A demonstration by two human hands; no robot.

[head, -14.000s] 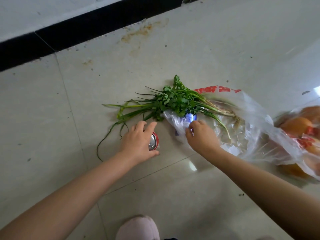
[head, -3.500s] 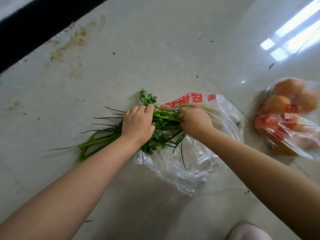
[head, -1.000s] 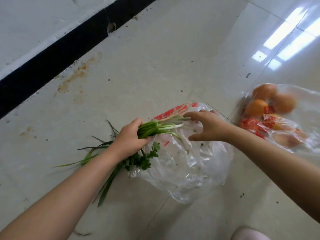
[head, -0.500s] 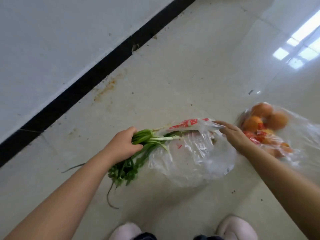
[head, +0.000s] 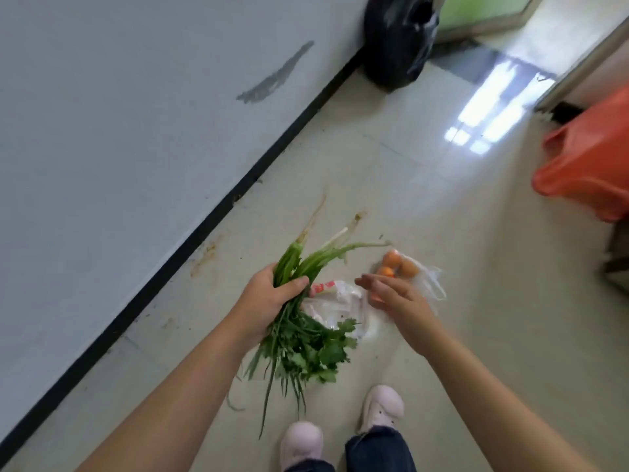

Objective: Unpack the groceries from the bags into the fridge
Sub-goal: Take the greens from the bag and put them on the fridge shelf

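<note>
Pale floor tiles (head: 425, 206) meet a white wall (head: 119, 114) along a black skirting strip. Left hand (head: 269, 298) grips a bunch of green herbs (head: 303, 342) mid-stem, fingers curled round it, leaves hanging down. Right hand (head: 394, 294) hovers with fingers straight and spread, holding nothing, above a clear bag (head: 340, 308) lying on the floor. Bag of oranges (head: 400, 265) lies just beyond; a black bag (head: 394, 39) and an orange bag (head: 592, 165) sit farther off.

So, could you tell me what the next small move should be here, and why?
Probably carry the bunch of greens off to the fridge, which is out of view: the left hand grips it clear of the clear bag, and the right hand is open.
</note>
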